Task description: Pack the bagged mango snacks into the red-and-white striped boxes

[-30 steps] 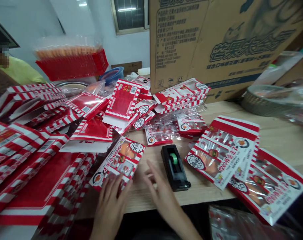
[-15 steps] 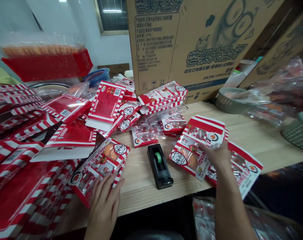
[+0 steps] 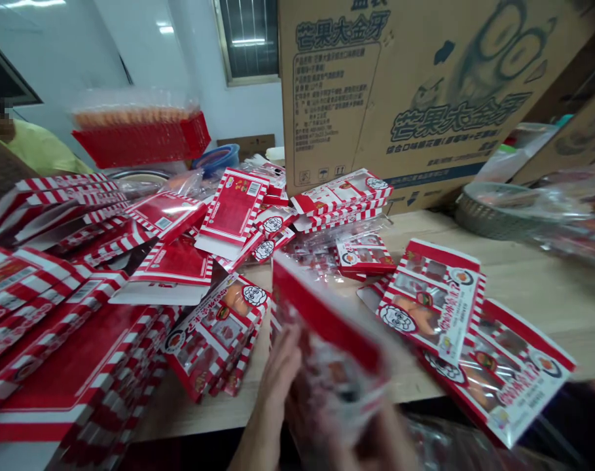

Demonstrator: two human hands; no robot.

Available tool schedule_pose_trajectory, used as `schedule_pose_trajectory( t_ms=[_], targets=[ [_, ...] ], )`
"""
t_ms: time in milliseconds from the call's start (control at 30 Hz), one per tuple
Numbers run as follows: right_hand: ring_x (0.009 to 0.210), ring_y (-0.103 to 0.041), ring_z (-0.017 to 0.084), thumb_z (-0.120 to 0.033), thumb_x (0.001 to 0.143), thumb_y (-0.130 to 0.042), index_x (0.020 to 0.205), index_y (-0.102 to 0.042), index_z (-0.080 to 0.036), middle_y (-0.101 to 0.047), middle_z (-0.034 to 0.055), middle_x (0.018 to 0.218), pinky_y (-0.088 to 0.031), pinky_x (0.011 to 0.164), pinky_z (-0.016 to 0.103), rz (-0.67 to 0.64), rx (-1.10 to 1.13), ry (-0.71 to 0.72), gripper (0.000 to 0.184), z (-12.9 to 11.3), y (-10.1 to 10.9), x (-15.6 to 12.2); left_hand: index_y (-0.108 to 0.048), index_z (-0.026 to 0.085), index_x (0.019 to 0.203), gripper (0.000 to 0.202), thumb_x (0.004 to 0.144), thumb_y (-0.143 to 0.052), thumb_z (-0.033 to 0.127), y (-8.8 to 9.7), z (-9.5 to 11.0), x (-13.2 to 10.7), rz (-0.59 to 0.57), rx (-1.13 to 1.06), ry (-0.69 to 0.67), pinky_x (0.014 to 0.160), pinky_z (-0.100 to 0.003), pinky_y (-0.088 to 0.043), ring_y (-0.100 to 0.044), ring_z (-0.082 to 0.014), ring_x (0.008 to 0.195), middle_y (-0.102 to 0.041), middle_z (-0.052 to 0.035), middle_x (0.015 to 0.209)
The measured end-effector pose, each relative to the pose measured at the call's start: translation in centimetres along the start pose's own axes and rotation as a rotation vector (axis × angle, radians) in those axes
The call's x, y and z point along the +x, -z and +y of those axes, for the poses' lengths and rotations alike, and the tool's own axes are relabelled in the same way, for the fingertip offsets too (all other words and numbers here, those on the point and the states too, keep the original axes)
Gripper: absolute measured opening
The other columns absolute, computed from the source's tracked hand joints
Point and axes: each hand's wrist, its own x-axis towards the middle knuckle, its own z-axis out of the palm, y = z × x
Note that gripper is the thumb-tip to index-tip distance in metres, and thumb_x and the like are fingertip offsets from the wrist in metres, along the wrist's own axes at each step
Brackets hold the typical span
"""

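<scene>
A red-and-white candy box (image 3: pixel 326 327) with a clear window is raised over the front of the table, smeared by motion. My left hand (image 3: pixel 275 386) is closed on its left edge. My right hand (image 3: pixel 376 435) grips its lower end, its fingers blurred and partly hidden. To the left lies a small stack of filled candy boxes (image 3: pixel 218 330). On the right, more filled boxes (image 3: pixel 432 297) overlap, and one box (image 3: pixel 503 373) juts past the table's front edge. The tape dispenser does not show now; the raised box covers that area.
Many red striped boxes (image 3: pixel 76 366) are piled at left. A large carton (image 3: pixel 336 131) stands at the back, with stacked boxes (image 3: pixel 343 196) before it. A mesh basket (image 3: pixel 488 212) with plastic packs is at right. A person in a yellow top (image 3: pixel 42 147) is at far left.
My right hand has brought a box from the right-hand pile to the middle. My left hand has left the left stack and met it. The view has shifted left.
</scene>
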Motion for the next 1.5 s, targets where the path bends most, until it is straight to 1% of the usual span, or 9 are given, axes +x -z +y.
schedule_pose_trajectory(
  t_ms=[133,300,500,700,800,900,1000,1200,1500],
  targets=[
    [0.113,-0.062,0.031,-0.024,0.082,-0.068,0.130,-0.059,-0.033,-0.063,0.0090,0.125,-0.056,0.092,0.041,-0.144,-0.103,0.246,0.050,0.1,-5.7,0.2,-0.045,0.023,0.138,0.045,0.094,-0.053,0.026,0.9,-3.1,-0.9,0.137,0.038,0.143,0.065,-0.026,-0.061,-0.074,-0.0197,0.080,-0.076,-0.0059,0.099],
    [0.130,-0.048,0.029,-0.018,0.087,-0.063,0.134,-0.053,-0.034,-0.051,0.0075,0.141,-0.042,0.106,0.051,0.187,-0.061,0.283,0.050,-0.8,-4.8,3.7,-0.064,0.020,0.109,0.030,0.092,-0.053,0.042,0.5,-6.7,-2.1,0.527,0.106,0.177,0.058,-0.024,-0.058,-0.069,-0.0179,0.070,-0.070,-0.0034,0.080],
    [0.105,-0.065,0.023,-0.010,0.087,-0.061,0.118,-0.066,-0.037,-0.068,0.0036,0.114,-0.057,0.086,0.036,0.079,-0.012,0.450,0.042,-0.6,-4.1,5.2,-0.049,0.023,0.119,0.034,0.090,-0.060,0.037,-0.8,-8.1,-2.1,0.731,0.094,-0.029,0.068,-0.025,-0.056,-0.066,-0.0153,0.082,-0.062,-0.0045,0.100],
    [0.088,-0.068,0.025,-0.032,0.092,-0.058,0.086,-0.075,-0.033,-0.072,0.0048,0.092,-0.057,0.073,0.036,0.051,0.029,0.335,0.017,-2.2,-3.9,4.6,-0.061,0.021,0.086,0.020,0.096,-0.047,0.030,0.9,-7.7,-2.3,0.559,0.081,-0.041,0.069,-0.028,-0.057,-0.069,-0.0167,0.081,-0.068,-0.0038,0.088],
    [0.092,-0.070,0.022,-0.034,0.091,-0.062,0.108,-0.068,-0.041,-0.074,0.0017,0.099,-0.058,0.076,0.032,0.021,0.244,0.122,0.020,-3.5,-3.8,4.4,-0.056,0.023,0.110,0.018,0.098,-0.042,0.025,2.4,-5.9,-1.2,0.451,-0.019,0.082,0.064,-0.025,-0.057,-0.070,-0.0149,0.074,-0.073,-0.0035,0.088],
    [0.099,-0.070,0.020,-0.031,0.093,-0.059,0.123,-0.060,-0.046,-0.073,0.0021,0.112,-0.057,0.083,0.032,-0.147,0.326,0.055,0.033,-4.5,-3.3,4.8,-0.043,0.031,0.132,0.032,0.100,-0.041,0.029,4.3,-4.6,0.2,0.113,-0.377,0.185,0.073,-0.033,-0.061,-0.073,-0.0198,0.089,-0.074,-0.0067,0.109],
    [0.100,-0.070,0.022,-0.032,0.094,-0.057,0.093,-0.076,-0.039,-0.074,0.0033,0.110,-0.057,0.085,0.035,-0.296,0.263,0.189,0.020,-5.0,-2.5,5.4,-0.067,0.033,0.104,0.025,0.099,-0.042,0.032,5.7,-4.6,1.2,-0.178,-0.657,0.169,0.082,-0.040,-0.060,-0.071,-0.0239,0.100,-0.072,-0.0038,0.117],
    [0.103,-0.068,0.026,-0.038,0.078,-0.076,0.076,-0.074,-0.030,-0.068,0.0068,0.119,-0.056,0.088,0.039,-0.317,0.185,0.140,0.009,-5.8,-2.3,5.5,-0.066,0.026,0.070,0.035,0.097,-0.045,0.036,5.4,-4.3,1.5,-0.038,-0.674,0.098,0.082,-0.041,-0.060,-0.071,-0.0236,0.098,-0.073,-0.0026,0.105],
    [0.101,-0.069,0.016,-0.018,0.081,-0.073,0.095,-0.073,-0.032,-0.076,-0.0031,0.098,-0.047,0.103,0.029,-0.246,-0.053,0.227,0.020,-7.2,-3.0,5.6,-0.065,0.033,0.108,0.018,0.091,-0.058,0.035,6.6,-3.7,1.2,-0.168,-0.605,0.288,0.094,-0.026,-0.051,-0.065,-0.0169,0.108,-0.070,0.0004,0.110]
  ],
)
